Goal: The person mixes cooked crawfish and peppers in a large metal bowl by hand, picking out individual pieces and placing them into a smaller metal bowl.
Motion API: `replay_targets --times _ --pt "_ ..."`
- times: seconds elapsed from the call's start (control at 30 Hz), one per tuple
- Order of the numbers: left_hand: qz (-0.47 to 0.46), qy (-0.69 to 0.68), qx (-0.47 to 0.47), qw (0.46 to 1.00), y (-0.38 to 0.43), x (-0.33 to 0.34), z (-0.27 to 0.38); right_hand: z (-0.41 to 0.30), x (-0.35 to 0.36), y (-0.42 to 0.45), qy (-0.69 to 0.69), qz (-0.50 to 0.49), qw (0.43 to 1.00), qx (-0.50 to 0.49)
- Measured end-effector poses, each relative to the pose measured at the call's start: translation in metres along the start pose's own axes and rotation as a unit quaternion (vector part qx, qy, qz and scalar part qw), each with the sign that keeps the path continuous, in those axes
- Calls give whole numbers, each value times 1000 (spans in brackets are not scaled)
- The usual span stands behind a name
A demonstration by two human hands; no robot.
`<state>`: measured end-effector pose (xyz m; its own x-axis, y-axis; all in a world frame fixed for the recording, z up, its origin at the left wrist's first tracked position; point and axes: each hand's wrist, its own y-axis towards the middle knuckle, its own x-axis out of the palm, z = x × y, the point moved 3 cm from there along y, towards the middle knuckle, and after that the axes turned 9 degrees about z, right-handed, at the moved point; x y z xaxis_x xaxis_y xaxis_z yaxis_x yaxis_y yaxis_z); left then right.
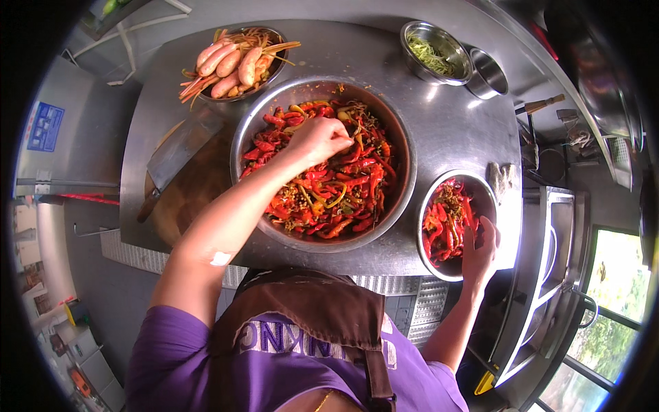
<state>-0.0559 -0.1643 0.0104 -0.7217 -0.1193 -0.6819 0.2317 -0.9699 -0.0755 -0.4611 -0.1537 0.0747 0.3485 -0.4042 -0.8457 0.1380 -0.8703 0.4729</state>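
A large round steel basin (404,206) holds red chillies (355,180) mixed with brown peppercorn-like clusters and a few yellow-green strips. My left hand (323,140) reaches over the middle of it, fingers bent together at the chillies; whether something small is pinched there is unclear. To the right stands a smaller steel bowl (423,242), also with red chillies and a brown cluster on top. My right hand (480,247) is at this bowl's right side, its thumb and fingers apart around the rim area; some fingertips are hard to make out.
A cleaver (180,149) lies on a round wooden chopping board (193,190) at left. Behind it, a steel bowl (280,64) holds pinkish, sausage-shaped vegetables with stalks. At the back right, a bowl of green shreds (430,55) adjoins a small steel bowl (488,74). A crumpled cloth (502,180) lies at the right edge.
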Motion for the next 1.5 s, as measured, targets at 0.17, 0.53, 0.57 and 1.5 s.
replay_targets --times 0.17,0.53,0.57,1.5 --pt "-90 86 -20 992 -5 30 11 -8 10 -5 106 -24 993 38" --pt "-146 76 59 985 -41 -66 -26 -154 60 46 245 -127 947 -167" --pt "-154 116 94 977 -45 -70 -24 -163 72 52 239 -121 942 -204" --pt "-251 363 -14 897 9 9 -6 -193 97 -10 146 -274 879 -363"
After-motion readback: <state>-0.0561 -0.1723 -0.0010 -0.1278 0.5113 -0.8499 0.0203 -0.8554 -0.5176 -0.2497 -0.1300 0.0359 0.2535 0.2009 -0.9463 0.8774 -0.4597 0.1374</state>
